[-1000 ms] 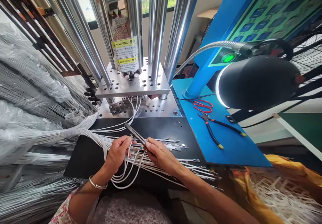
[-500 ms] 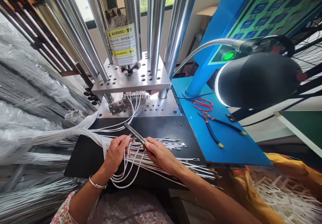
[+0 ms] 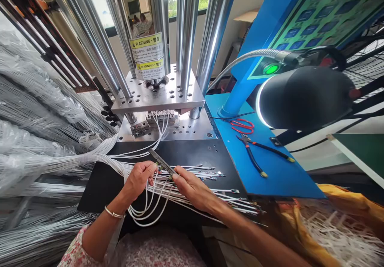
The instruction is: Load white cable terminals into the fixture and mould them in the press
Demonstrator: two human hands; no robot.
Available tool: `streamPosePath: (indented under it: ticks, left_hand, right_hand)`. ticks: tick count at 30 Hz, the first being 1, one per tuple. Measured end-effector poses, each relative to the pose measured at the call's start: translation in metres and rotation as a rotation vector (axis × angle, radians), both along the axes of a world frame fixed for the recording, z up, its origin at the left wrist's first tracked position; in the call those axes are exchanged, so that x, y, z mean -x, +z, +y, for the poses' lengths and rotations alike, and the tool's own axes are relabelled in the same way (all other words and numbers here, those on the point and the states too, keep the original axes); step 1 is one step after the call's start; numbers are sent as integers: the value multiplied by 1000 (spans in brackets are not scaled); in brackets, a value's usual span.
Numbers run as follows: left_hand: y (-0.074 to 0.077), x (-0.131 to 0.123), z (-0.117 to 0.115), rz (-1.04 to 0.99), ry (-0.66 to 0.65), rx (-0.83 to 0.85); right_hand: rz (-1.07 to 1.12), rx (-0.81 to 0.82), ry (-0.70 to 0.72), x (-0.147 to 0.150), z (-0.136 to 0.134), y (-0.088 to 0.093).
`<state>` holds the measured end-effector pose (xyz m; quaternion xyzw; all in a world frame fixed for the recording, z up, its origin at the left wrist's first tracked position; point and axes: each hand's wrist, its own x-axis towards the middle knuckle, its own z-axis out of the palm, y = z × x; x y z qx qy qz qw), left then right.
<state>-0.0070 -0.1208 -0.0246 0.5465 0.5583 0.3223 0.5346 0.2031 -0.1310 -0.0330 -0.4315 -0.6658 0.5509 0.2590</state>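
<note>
In the head view, a yellow sack (image 3: 345, 193) on the right has white plastic bits (image 3: 339, 229) in it. Clear plastic wrap (image 3: 64, 95) on the left holds thin white cords. The right hand (image 3: 189, 185) holds the near end of a dark bar (image 3: 162, 162) over the black surface (image 3: 192, 151). The left hand (image 3: 139, 179) pinches a white cable (image 3: 147, 195) beside the bar.

open: black tabletop (image 3: 192, 153) behind cables (image 3: 120, 167) | blocked: press plate (image 3: 159, 98), lamp (image 3: 306, 99), pliers (image 3: 246, 140)
</note>
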Motion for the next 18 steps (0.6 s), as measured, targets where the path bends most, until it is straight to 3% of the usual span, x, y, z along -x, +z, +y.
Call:
streamPosePath:
  ticks: [5,7,10,13,16,18]
  left_hand:
    - [8,9,24,179,-180,58]
    - [10,17,50,156,-109,54]
    - [9,26,100,-22,104,71]
    - [5,21,144,-162,90,153]
    - [-2,4,164,-292,-27,275]
    - [-7,-6,166,-365,-66,320]
  right_hand:
    - [-8,128,-81,-7,0,-8]
    - [-68,118,-115,-15,-1,-10]
    - [-300,18,-96,-31,-2,-5]
    - [-551,-55,-2,-39,4,6]
    - [-685,-122,101,-31,42,23]
    - [-635,-212,4,-19,87,34]
